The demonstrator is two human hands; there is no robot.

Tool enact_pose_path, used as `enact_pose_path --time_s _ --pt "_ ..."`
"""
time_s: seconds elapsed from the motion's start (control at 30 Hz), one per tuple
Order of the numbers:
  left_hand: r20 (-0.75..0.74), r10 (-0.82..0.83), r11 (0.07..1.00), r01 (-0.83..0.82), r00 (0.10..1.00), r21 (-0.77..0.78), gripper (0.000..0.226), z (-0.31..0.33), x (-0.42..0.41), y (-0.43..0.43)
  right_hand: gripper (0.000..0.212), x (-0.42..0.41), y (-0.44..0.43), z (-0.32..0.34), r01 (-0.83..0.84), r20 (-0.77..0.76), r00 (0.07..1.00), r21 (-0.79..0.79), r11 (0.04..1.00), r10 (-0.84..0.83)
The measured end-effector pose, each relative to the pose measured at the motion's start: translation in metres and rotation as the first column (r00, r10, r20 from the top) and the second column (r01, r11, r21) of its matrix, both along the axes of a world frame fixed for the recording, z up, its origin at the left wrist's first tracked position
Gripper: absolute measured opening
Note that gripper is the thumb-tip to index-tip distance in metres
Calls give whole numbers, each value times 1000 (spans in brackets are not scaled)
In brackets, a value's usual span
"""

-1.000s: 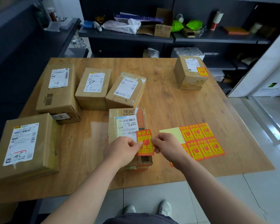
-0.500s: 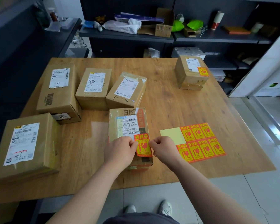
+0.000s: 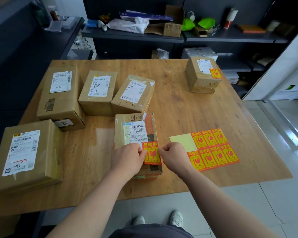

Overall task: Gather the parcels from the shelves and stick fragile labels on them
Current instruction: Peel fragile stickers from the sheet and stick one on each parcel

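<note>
Left hand (image 3: 129,157) and right hand (image 3: 174,157) each hold a narrow grip, pinching a side edge of the red-and-yellow fragile label (image 3: 151,153) on the near end of the taped brown parcel (image 3: 136,127). The label sheet (image 3: 213,148) lies just right of that parcel on the surface (image 3: 179,109).

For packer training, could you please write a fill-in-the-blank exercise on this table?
The left hand and right hand pinch a fragile label onto the centre parcel, one of ___ parcels on the wooden table. The label sheet carries ___ unpeeled labels. Only the lone parcel at the far ___ already bears a label. Missing: six; seven; right.
</note>
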State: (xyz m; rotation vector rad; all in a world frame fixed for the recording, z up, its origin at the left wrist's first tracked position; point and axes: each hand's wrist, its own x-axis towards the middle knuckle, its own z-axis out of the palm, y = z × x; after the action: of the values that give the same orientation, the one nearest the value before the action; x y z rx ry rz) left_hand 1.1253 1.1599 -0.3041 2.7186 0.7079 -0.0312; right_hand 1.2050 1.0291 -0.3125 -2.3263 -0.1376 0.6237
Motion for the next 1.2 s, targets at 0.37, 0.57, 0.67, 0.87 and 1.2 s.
enact_pose_path --time_s 0.37,0.57,0.67,0.87,1.2 --pt "-6 -17 1000 17 1000 17 39 -2 2 1 24 4 2 0 -7 11 1000 -46 999 7" --pt "-7 -21 999 21 1000 24 37 -1 2 1 28 5 3 0 2 6 1000 -69 998 -2" --pt "-9 -28 999 28 1000 19 37 -1 2 1 29 6 4 -1 -5 22 1000 -85 996 7" --pt "10 -74 997 74 997 13 38 0 1 3 27 4 7 0 -41 94 994 -156 987 56" --pt "207 -192 981 182 959 64 30 -15 -17 2 32 -8 -16 0 -309 506 758 -277 910 412"
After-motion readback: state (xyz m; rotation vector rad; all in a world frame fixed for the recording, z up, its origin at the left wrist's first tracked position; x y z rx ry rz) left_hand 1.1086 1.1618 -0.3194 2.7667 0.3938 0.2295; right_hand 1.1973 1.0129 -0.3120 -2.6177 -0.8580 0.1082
